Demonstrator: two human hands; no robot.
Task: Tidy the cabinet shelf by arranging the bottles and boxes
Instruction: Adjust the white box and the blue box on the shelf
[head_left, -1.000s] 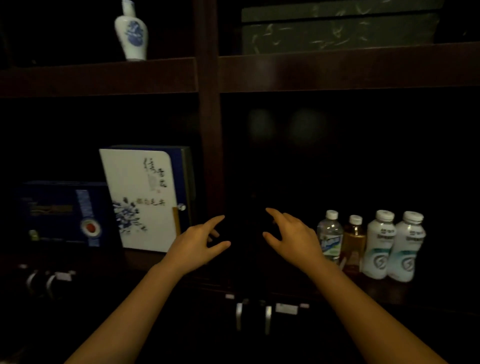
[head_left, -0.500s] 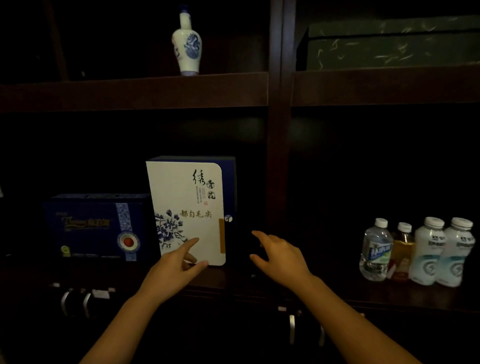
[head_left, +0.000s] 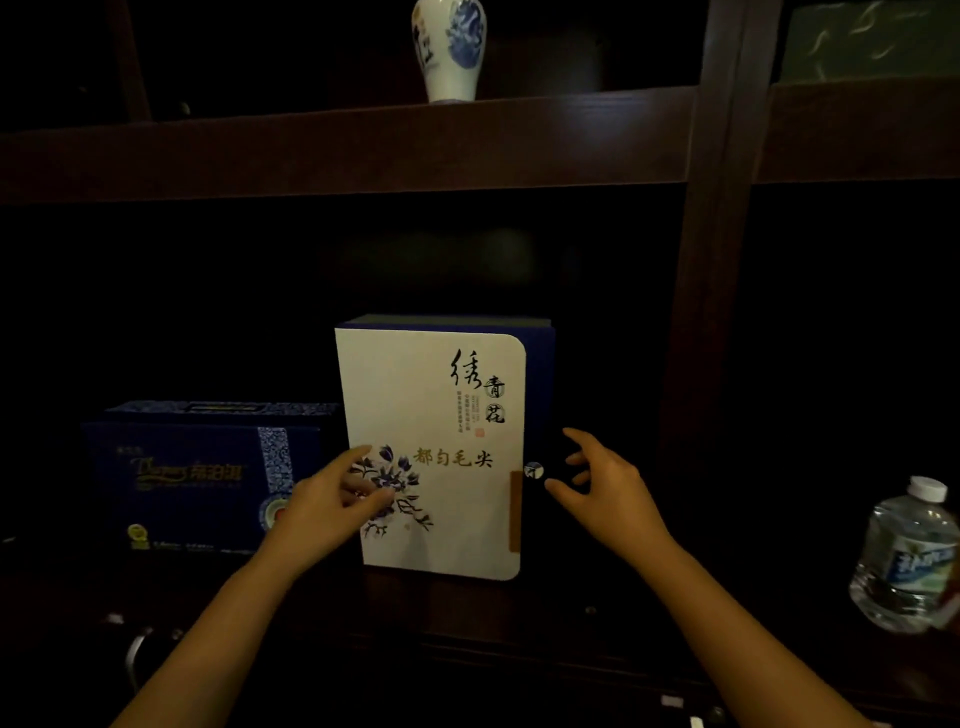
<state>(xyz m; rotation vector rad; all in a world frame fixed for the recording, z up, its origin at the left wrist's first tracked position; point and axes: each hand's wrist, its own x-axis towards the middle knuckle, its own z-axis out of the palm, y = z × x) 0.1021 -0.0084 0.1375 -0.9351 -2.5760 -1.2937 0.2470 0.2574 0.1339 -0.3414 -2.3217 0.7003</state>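
A tall white box with blue flowers and dark lettering stands upright on the dark shelf. My left hand hovers at its lower left front, fingers apart, holding nothing. My right hand is spread beside the box's right edge, near a small round clasp, also holding nothing. A low dark blue box lies to the left of the white one. A clear water bottle with a white cap stands at the far right.
A white and blue porcelain vase stands on the upper shelf. A dark wooden post divides the cabinet right of the white box. A greenish box sits top right. Metal handles show below the shelf.
The view has swung left and closer, so the white box now sits in the middle. Both hands have moved from the empty gap to either side of that box.
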